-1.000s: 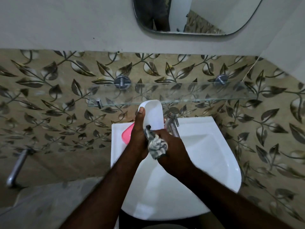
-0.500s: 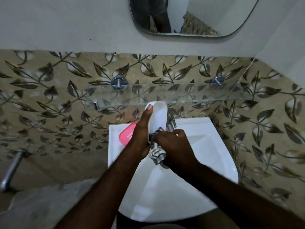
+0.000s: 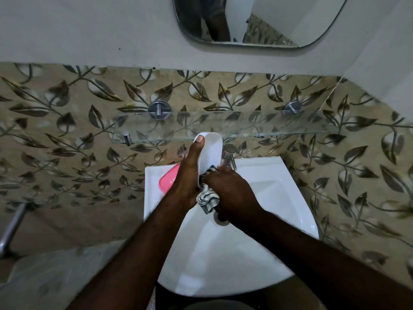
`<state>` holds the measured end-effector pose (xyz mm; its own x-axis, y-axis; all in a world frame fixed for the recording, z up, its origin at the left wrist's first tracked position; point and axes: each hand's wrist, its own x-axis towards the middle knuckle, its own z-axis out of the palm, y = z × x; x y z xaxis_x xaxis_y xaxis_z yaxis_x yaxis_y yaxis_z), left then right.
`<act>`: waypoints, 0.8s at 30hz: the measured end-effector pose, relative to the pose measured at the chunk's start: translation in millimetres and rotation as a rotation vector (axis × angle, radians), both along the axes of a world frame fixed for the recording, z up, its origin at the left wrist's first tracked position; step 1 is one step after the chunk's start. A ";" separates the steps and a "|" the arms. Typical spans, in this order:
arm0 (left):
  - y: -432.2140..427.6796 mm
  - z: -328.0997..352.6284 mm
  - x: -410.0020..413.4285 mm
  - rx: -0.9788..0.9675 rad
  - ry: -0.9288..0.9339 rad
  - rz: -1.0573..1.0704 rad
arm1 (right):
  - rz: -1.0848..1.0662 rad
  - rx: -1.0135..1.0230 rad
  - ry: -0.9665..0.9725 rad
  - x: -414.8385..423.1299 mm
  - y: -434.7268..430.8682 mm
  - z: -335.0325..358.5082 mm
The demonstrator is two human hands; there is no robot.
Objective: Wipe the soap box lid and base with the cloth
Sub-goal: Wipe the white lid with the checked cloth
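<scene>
The fingers of the right hand (image 3: 232, 193) are curled round a bunched striped cloth (image 3: 207, 199), pressing it against the lower end of the white soap box half (image 3: 212, 151). The left hand (image 3: 187, 175) grips that half and holds it upright, its thumb (image 3: 199, 140) laid along the left edge up to the top. Just left of the left hand's fingers and partly hidden behind them, the pink soap box half (image 3: 168, 179) lies on the back corner of the white sink (image 3: 290, 198); it bears faint pale marks (too blurred to read). Just beyond the right fingers stands a metal tap (image 3: 229, 158). Above both hands a glass shelf (image 3: 245, 126) crosses the leaf-patterned tiles (image 3: 67, 130), with a mirror (image 3: 268, 19) higher up.
</scene>
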<state>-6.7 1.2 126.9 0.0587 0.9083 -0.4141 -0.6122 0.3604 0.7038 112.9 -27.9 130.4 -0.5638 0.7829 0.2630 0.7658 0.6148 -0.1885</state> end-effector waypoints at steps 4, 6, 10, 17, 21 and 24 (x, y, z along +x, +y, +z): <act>-3.3 -3.6 0.6 0.045 0.098 0.066 | -0.242 -0.349 0.690 -20.6 -8.3 -1.8; -4.3 -6.1 -3.5 0.042 0.066 0.056 | -0.141 -0.304 0.639 -16.6 -10.9 -1.5; -7.4 -8.2 -5.9 0.009 0.001 -0.021 | 0.121 -0.027 -0.030 4.5 -2.7 8.8; -4.5 -6.8 -0.6 0.039 -0.097 -0.005 | 0.061 -0.128 0.484 15.5 21.7 22.4; -3.9 -15.1 1.7 0.077 -0.168 -0.047 | 0.171 0.005 0.039 16.0 35.3 32.1; -3.6 -18.8 2.7 0.061 -0.148 -0.018 | 0.180 -0.021 -0.111 10.4 27.2 23.0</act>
